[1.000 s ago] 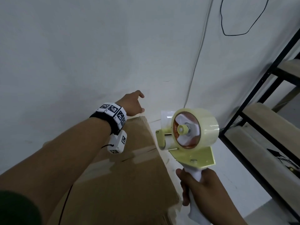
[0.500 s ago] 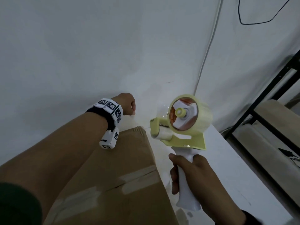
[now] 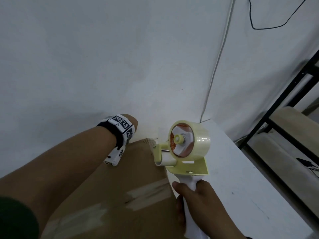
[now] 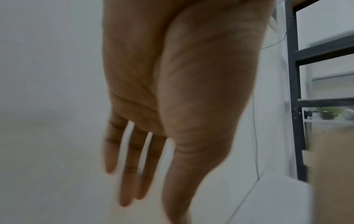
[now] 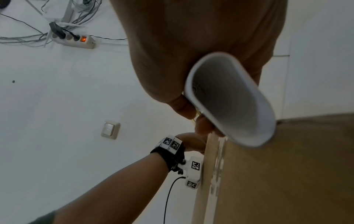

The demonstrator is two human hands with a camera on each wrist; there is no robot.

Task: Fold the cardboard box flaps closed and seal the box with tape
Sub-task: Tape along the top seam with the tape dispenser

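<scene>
White plastic fills your right hand: its fingers are wrapped round the handle of the tape dispenser, roll uppermost, nose just off the far right corner of the cardboard box. Your left hand reaches beyond the box's far edge, fingers straight and relaxed, holding nothing; the wrist view is blurred, so contact with the box cannot be confirmed. The box lies below and between both hands on the white desk, flaps down, with a glossy strip of tape already crossing the top seam. Expect the box to be light and stiff at its edges but yielding at mid-panel. Brace it at the far corner or rim, not the panel centre. The dispenser appears rigid; its serrated end probably warrants care. Hold it by the handle only.
</scene>
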